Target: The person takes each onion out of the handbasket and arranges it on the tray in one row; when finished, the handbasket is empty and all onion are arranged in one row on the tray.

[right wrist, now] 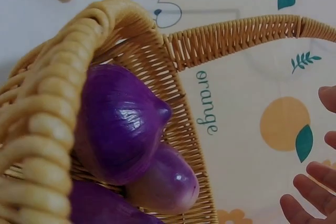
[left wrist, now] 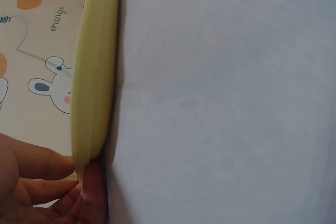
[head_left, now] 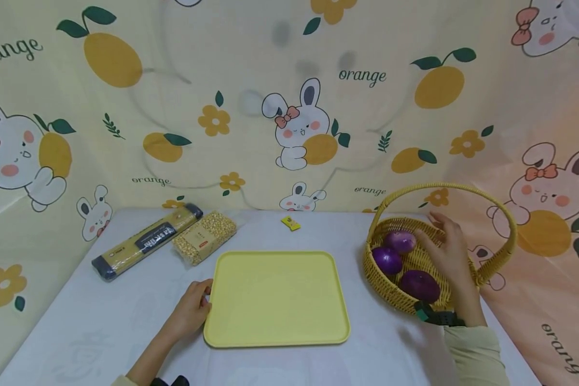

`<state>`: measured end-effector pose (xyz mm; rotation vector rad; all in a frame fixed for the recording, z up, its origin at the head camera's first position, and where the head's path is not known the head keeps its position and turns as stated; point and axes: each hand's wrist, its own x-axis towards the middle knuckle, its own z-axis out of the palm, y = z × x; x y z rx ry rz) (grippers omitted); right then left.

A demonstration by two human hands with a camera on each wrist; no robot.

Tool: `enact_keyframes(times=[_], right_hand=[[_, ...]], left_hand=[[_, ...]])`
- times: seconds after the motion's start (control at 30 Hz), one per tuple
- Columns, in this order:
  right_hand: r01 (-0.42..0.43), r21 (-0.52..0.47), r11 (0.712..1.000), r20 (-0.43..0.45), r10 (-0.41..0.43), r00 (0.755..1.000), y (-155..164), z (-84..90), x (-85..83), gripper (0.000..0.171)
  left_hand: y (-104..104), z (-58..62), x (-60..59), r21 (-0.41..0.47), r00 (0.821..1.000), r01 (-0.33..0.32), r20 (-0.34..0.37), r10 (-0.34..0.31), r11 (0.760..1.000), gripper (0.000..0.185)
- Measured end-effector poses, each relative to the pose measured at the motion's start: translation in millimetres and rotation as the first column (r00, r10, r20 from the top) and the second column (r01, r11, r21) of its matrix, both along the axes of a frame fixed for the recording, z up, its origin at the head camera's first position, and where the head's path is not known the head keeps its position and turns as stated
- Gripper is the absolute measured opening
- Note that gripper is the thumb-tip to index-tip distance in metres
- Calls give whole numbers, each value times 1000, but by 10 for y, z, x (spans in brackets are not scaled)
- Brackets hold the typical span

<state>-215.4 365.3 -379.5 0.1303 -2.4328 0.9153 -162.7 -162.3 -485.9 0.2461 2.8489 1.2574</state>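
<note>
Left fingers [left wrist: 44,162] pinch a smooth, round-cornered tray [head_left: 277,300].

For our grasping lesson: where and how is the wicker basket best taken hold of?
Grip the wicker basket at the top of its handle, probably from above: it arches high over the opening, clear of the purple vegetables inside.

The head view is fairly bright, with soft light. A soft shadow lies on the white table [head_left: 371,370] beside the right sleeve [head_left: 477,354]. Faint gray spots show on the wall cloth [head_left: 251,43], and its drawings look stretched near the corners. The left wrist view is dimmer and a bit blurry, with dark shadow along the yellow tray [left wrist: 95,77]. In the right wrist view, the purple vegetable [right wrist: 118,124] has white shiny spots, and the close basket rim [right wrist: 48,125] looks fuzzy.
</note>
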Motion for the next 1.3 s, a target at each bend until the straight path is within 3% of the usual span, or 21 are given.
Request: enact_keyframes(times=[0.33, 0.63, 0.97, 1.3], right_hand=[[1, -36, 999, -11, -1, 1000, 29, 51, -94, 56], [17, -39, 999, -45, -19, 999, 79, -46, -189, 54], [53, -65, 996, 27, -51, 998, 138, -137, -260, 55], [54, -56, 997, 41, -52, 998, 163, -163, -311, 55]], left_hand=[[-7, -2, -12, -5, 999, 4, -36, -5, 1000, 51], [-8, 0, 0, 0, 999, 11, -49, -11, 1000, 50], [1, -16, 11, 7, 997, 15, -70, -14, 1000, 50], [7, -23, 16, 2, 997, 10, -82, -9, 1000, 49]])
